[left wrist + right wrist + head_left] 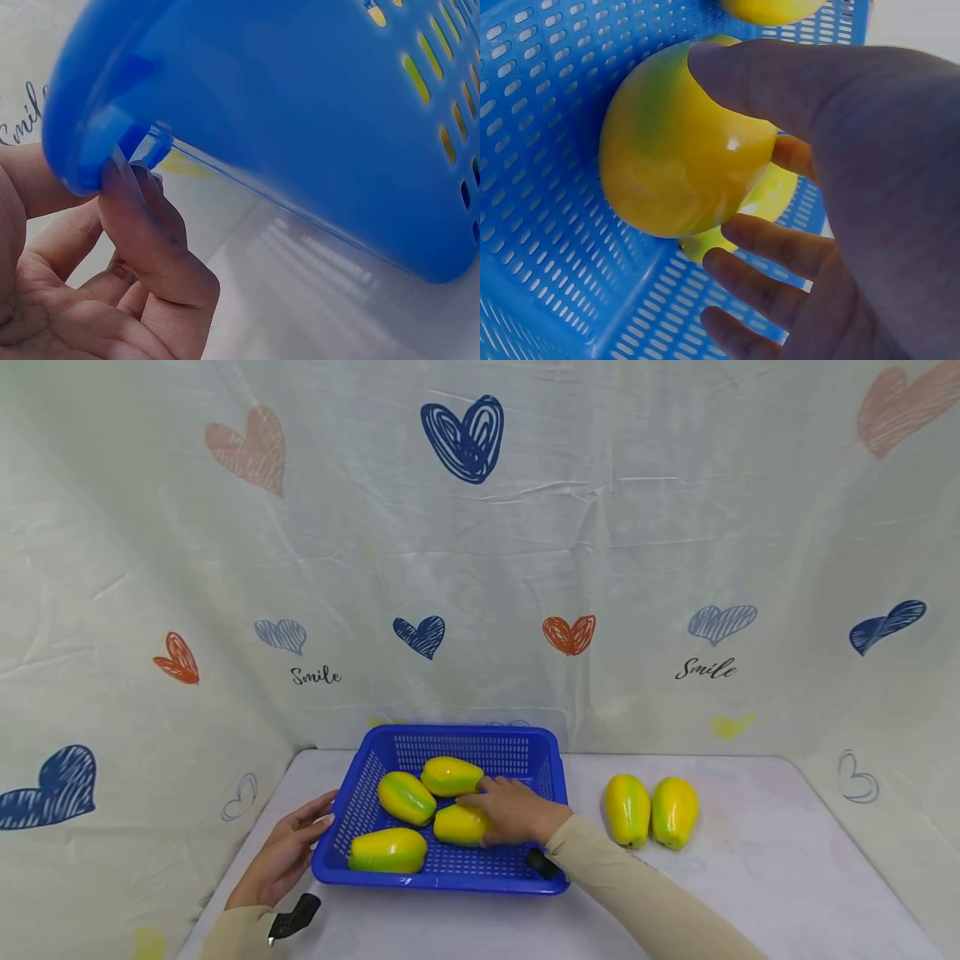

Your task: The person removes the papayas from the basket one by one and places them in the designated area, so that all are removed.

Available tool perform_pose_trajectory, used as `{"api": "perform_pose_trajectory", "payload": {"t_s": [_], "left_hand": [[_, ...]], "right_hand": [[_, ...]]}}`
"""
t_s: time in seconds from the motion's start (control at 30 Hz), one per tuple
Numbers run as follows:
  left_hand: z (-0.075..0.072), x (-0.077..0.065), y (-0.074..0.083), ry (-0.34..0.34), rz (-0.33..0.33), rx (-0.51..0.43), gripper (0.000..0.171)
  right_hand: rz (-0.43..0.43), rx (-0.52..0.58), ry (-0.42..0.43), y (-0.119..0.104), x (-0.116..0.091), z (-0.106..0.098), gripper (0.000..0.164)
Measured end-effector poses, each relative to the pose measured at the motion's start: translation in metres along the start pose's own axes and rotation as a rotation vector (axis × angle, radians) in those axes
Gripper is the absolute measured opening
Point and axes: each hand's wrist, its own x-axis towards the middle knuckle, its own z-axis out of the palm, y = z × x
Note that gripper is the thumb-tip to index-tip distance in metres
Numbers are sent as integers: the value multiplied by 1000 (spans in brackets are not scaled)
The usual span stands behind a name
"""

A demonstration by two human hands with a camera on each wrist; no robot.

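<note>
From my end, the fingers (780, 244) of the right hand (517, 810) are grasping a glossy, yellow-and-green, papaya-shaped fruit (457, 827). On the right wrist feed I see the thumb laid over its upper side, one finger partly hidden beyond it, and the remaining fingers spread near its lower edge. That fruit is inside a rectangular blue plastic basket (442, 882) with slotted walls, right of the middle of the other fruits there. On the other side, I have the left hand (279, 853) pinching the basket's rim at its left edge, thumb and fingertips meeting around the lip.

Close about the held fruit lie three more of the same kind: a back fruit (452, 776) just behind it, a left fruit (405, 798) beside it, and a front fruit (387, 850) in the near left corner. I cannot tell whether the held one touches its neighbours.

Further out, the basket rests on a pale table (765, 868). Right of it, two matching fruits (627, 811) stand side by side on the tabletop, beyond the right beige sleeve (630, 885). Behind everything hangs a white cloth (480, 552) printed with hearts and the word "Smile".
</note>
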Motion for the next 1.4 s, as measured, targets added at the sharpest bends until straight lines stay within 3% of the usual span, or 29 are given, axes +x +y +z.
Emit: {"api": "perform_pose_trajectory", "payload": {"t_s": [0.37, 0.6, 0.93, 1.4], "left_hand": [[2, 2, 1, 25, -17, 4, 63], [3, 2, 2, 34, -23, 2, 62], [3, 2, 1, 42, -18, 4, 62], [3, 4, -1, 48, -20, 4, 62]], "right_hand": [[19, 6, -24, -1, 0, 1, 72], [32, -55, -13, -3, -2, -2, 77], [-83, -95, -49, -10, 2, -5, 84], [-53, -152, -66, -10, 2, -6, 72]]}}
